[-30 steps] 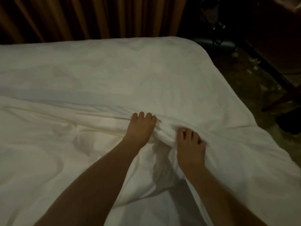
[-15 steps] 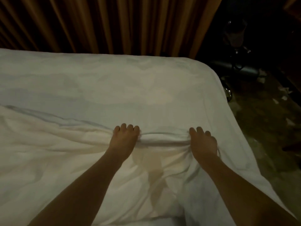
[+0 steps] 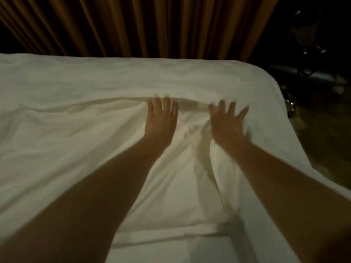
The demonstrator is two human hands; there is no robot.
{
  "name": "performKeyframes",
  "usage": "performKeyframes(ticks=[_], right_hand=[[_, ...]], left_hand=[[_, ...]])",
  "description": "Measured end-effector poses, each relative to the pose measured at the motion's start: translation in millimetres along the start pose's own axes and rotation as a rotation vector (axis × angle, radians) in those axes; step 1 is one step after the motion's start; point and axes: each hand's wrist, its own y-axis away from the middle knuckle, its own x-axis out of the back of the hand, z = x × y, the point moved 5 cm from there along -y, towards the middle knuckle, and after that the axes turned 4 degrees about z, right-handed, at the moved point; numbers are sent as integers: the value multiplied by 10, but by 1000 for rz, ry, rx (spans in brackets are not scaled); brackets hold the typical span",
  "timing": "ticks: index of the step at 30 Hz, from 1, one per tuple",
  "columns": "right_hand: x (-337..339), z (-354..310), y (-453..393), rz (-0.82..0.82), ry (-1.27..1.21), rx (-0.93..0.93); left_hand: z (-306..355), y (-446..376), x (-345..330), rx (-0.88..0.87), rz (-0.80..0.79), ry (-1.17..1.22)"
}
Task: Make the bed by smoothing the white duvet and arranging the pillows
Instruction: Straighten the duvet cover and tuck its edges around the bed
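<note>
The bed [image 3: 247,76] fills most of the view, its white top running from the left edge to a rounded far-right corner. Behind it hangs a pleated brown curtain [image 3: 133,25] that spans the whole back of the scene, and to the right lies a dark floor [image 3: 322,149] with some dim, shiny objects near the bed's corner (too dark to identify). Over the near part of the bed lies the white duvet [image 3: 76,149], rumpled, its far edge forming a raised fold that crosses the bed from left to right just beyond the fingertips. Creases gather in the cloth between the two hands and run down toward the camera, and a flat folded band of white cloth shows at the bottom, between the forearms. Both bare forearms reach forward from the lower corners. The left hand [image 3: 161,120] lies palm-down on the duvet with its fingers straight and close together, their tips at the raised fold. The right hand [image 3: 227,124], near the bed's right side, also rests palm-down on the duvet, its fingers straight and spread apart; neither hand grips any cloth. Both hands are smeared by motion blur, so the fingertips are indistinct.
</note>
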Motion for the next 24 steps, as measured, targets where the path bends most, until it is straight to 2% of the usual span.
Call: performKeyframes(ticks=[2,4,6,9,12,14,16,18,21,24], right_hand=[[-391,-70,644,-303,-47,44],[-690,22,1280,-531,-83,20],[-783,190,1634,-517,-65,43],[-599,306,1752,-461,-166,85],[-488,412,1759,-432,-115,96],[-494,452,1813,-488,-158,78],[-615,476,1969,-414,-101,158],[-705,586,2147,-470,-108,214],[-741,860,2177,-383,-137,215],[-740,1246,2137,-420,-119,195]], left_hand=[[342,408,-263,-74,-24,72],[628,764,-583,-121,-247,91],[855,958,-704,-159,-364,61],[1181,988,-511,-162,-271,134],[1578,992,-228,-184,-274,235],[1811,1006,-117,-146,-202,276],[2031,1067,-123,-130,-183,273],[2249,1159,-196,-111,-226,279],[2505,1339,-179,-81,-317,263],[2836,1398,-144,-36,-401,354]])
